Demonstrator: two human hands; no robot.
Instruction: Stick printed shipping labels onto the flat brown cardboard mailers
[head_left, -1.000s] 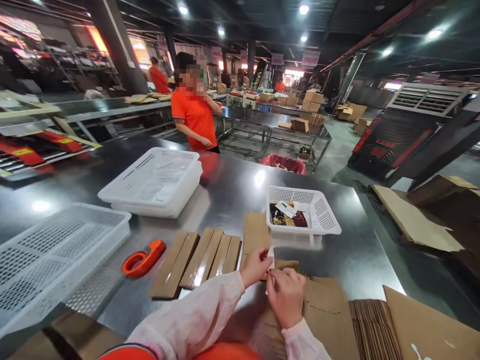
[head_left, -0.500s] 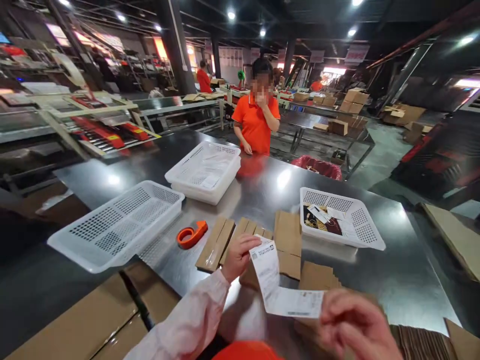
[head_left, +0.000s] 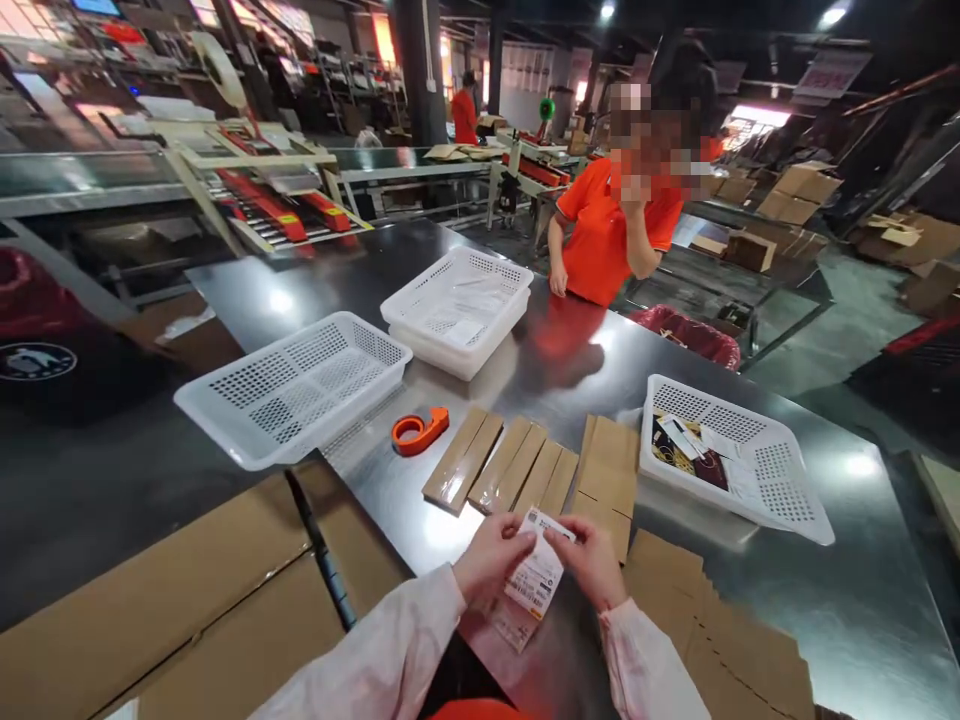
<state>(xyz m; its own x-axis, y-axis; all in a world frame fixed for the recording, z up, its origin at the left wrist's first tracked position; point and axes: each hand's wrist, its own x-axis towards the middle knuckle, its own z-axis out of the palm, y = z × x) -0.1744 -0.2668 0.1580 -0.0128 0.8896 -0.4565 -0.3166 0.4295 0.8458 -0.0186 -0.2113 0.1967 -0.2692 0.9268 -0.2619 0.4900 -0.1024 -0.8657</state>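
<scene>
Left hand [head_left: 491, 553] and right hand [head_left: 592, 558] meet low at centre, both pinching the top edge of a white label [head_left: 536, 575]. Fingers closed on the paper, thumbs in front. Label hangs between the hands, just above the table's near edge. Print on it is a code block at top and an orange strip near the bottom; text too small to read.

Table [head_left: 525, 370] is polished steel, dark and reflective, ceiling lights mirrored in it. Just beyond the hands lie flat cardboard strips [head_left: 499, 470] in a row, with a wider folded piece [head_left: 607, 480] to their right. An orange tape cutter [head_left: 418, 431] sits left of the strips. Flat cartons [head_left: 150, 610] cover the near left corner; more corrugated sheets [head_left: 720, 640] lie at the near right.

Three white perforated baskets: one [head_left: 292, 385] at left, a stacked pair [head_left: 457, 310] farther back holding clear bags, one [head_left: 739, 455] at right holding dark packets and paper slips.

Across the table stands a person in an orange shirt [head_left: 607, 235], one hand on the table edge, the other raised. A red bin [head_left: 686, 335] is beside them.

Room is a dim warehouse: dark columns, spot lights overhead, roller conveyor with red parts [head_left: 270, 205] at left, further steel tables, stacked boxes [head_left: 795, 190] at right rear. Another person in orange [head_left: 465, 115] stands far back. Hanging signs unreadable.
</scene>
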